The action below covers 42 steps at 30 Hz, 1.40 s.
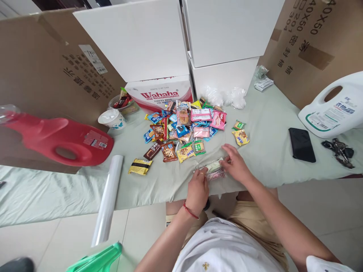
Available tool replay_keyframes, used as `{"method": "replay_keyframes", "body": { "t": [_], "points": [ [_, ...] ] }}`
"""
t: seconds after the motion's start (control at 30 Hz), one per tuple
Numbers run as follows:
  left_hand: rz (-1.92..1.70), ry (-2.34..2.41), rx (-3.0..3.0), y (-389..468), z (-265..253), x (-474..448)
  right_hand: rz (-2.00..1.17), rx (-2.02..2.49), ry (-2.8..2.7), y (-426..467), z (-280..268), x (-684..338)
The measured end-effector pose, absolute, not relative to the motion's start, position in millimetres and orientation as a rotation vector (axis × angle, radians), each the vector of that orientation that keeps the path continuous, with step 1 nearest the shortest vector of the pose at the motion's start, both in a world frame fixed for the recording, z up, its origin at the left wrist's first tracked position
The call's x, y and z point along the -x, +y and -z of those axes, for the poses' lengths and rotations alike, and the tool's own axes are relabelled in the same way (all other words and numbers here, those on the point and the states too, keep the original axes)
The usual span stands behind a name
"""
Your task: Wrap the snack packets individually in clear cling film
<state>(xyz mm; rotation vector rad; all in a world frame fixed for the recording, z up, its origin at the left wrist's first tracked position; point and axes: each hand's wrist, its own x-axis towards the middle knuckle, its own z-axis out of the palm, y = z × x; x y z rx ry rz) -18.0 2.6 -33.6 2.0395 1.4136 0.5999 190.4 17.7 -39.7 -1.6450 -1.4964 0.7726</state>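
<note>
Clear plastic packet, pale green and pink contents [214, 166]: near front edge of pale-green cloth-covered worktop [159, 185]; left hand [198, 185] pinching one end, right hand [235, 163] the other; handling seemingly unfinished. Multicoloured wrapped-snack heap [183, 130]: beyond, loose, unheld.

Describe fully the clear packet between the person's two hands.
The clear packet looks like thin, shiny, wrinkled plastic, pale green along its upper part and pinkish red below; the contents are too blurred to name. It is near the front edge of the cloth, on the near side of the snack pile, with the left hand holding its left end and the right hand its right end. Whether it rests on the cloth is unclear.
</note>
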Motion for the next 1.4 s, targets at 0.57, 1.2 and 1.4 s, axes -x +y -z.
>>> {"method": "replay_keyframes", "body": {
  "t": [0.57, 1.2, 1.4],
  "points": [
    [-0.033, 1.527, -2.4, 40.5, -5.6, 8.5, -1.095, 1.524, -1.637, 27.4, 28.4, -247.9],
    [-0.398, 1.273, -1.945, 49.8, 37.0, -9.3, -0.41, 1.42, -1.841, -17.4, 12.0, -132.1],
    [-0.508, 1.316, -1.831, 45.8, 48.6, -8.1, -0.328, 1.529, -1.451, -15.7, 7.7, -183.1]
  ]
}}
